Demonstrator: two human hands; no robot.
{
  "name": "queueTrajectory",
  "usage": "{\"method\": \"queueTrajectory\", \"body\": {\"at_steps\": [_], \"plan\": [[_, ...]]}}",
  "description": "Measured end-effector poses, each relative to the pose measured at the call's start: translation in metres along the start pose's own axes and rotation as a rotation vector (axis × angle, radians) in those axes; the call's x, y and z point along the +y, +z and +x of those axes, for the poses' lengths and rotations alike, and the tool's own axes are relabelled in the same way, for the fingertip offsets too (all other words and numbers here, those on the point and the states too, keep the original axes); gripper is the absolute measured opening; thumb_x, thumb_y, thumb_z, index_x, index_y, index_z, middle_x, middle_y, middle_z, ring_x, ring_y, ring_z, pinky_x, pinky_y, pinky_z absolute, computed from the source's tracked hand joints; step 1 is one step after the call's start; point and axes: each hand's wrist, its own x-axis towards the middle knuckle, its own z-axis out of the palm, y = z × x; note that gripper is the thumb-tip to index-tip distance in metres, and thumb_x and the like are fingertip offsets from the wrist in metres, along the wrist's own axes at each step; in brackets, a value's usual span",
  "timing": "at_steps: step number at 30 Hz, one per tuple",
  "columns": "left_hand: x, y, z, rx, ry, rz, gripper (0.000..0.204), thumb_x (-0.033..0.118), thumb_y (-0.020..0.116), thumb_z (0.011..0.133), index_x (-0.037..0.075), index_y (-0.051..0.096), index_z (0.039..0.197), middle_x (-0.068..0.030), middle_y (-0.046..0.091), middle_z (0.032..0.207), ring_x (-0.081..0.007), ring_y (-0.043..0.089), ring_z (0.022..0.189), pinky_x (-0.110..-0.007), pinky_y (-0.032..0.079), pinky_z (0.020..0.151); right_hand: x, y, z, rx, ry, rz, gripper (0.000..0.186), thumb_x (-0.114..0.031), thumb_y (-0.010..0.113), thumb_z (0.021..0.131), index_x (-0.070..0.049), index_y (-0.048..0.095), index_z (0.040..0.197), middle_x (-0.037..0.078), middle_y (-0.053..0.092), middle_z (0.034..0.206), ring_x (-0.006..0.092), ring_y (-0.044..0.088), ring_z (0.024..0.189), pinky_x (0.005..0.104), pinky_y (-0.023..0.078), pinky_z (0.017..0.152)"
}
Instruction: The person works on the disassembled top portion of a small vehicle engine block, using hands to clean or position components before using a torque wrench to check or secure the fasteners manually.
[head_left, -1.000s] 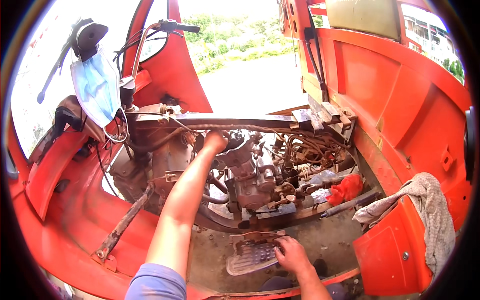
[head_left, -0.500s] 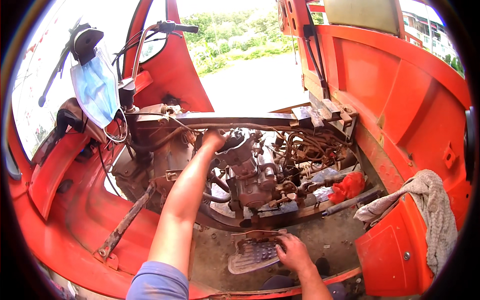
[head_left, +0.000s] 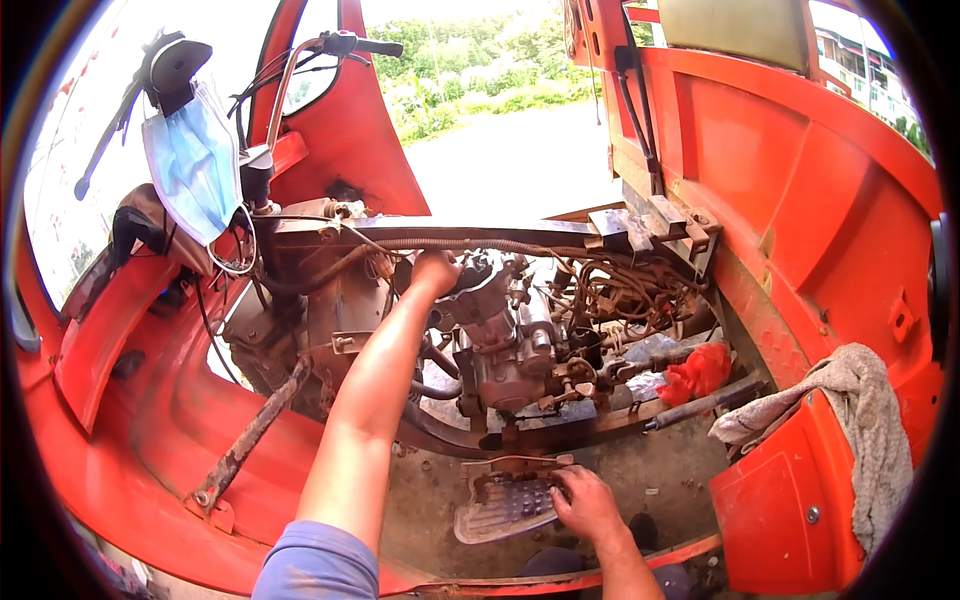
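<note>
My left arm stretches across to the engine (head_left: 505,345), and my left hand (head_left: 434,272) is at its upper left side, just under the frame beam (head_left: 450,234). Its fingers are mostly hidden among dark parts there, so any grip is unclear. Low in the view, my right hand (head_left: 588,502) rests at the right edge of a ridged metal footplate (head_left: 500,522). Its fingers are bent and close together; what lies between them is too small to make out. Small dark parts (head_left: 515,492) sit on the plate.
Red body panels (head_left: 800,190) surround the engine bay. A handlebar (head_left: 375,47) with a hanging blue face mask (head_left: 193,175) is at upper left. A rusty strut (head_left: 255,437) slants at left. At right are a red bag (head_left: 697,374) and a grey towel (head_left: 868,400) over a red box (head_left: 775,510).
The view has shifted very slightly. My left hand has turned a little at the engine's upper side; my right hand stays at the footplate.
</note>
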Motion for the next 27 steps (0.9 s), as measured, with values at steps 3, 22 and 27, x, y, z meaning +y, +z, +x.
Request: {"method": "queueTrajectory", "body": {"at_steps": [3,22,27], "plan": [[-0.018,0.002,0.01,-0.044,0.042,-0.105,0.035,0.039,0.08,0.082,0.008,0.078,0.098,-0.0164,0.077,0.1,-0.033,0.073,0.099,-0.043,0.056,0.091,-0.003,-0.002,0.0,-0.02,0.006,0.0,0.029,-0.019,0.07,0.087,-0.009,0.071,0.114,0.014,0.069,0.116,0.0361,0.065,0.107,0.0451,0.054,0.094],[-0.015,-0.007,-0.002,-0.023,0.001,-0.061,0.035,0.037,0.08,0.082,0.01,0.08,0.104,-0.0157,0.077,0.102,-0.0291,0.074,0.096,-0.039,0.057,0.091,-0.002,-0.002,0.001,-0.025,0.014,0.0,0.029,-0.019,0.07,0.087,-0.009,0.071,0.114,0.014,0.068,0.119,0.036,0.065,0.109,0.0449,0.054,0.095],[0.0,-0.009,-0.005,-0.042,-0.072,-0.028,0.034,0.036,0.08,0.081,0.009,0.08,0.102,-0.015,0.078,0.1,-0.028,0.075,0.096,-0.038,0.056,0.091,0.001,-0.002,0.0,-0.011,0.017,0.0,0.03,-0.019,0.07,0.087,-0.009,0.071,0.116,0.014,0.068,0.119,0.0361,0.065,0.109,0.0448,0.054,0.095]]}}
